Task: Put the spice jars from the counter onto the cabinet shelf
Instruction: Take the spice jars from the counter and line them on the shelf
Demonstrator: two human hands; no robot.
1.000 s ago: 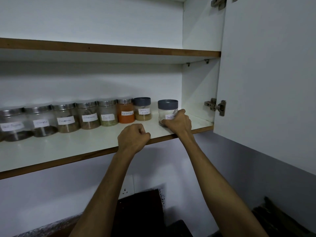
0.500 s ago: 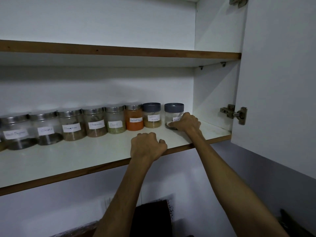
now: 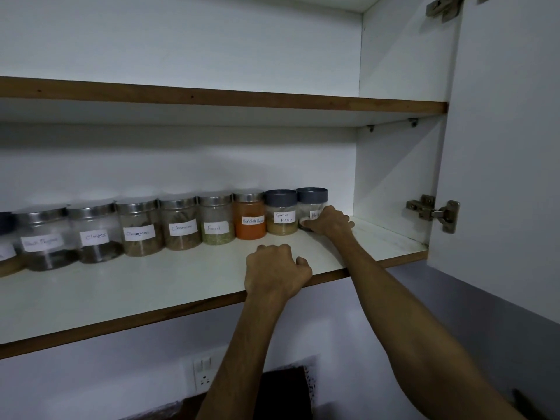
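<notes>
Right hand (image 3: 328, 221) fingers curl round grey-lidded clear jar (image 3: 312, 201); left hand (image 3: 277, 272) fisted on shelf (image 3: 151, 286)

White wall cabinet (image 3: 181, 40), wood-edged upper shelf (image 3: 212, 98); open door (image 3: 509, 147) at right, two metal hinges (image 3: 433, 212). Grey-white wall (image 3: 91, 383) below, white switch-and-socket plate (image 3: 203, 372). Dim light.
</notes>
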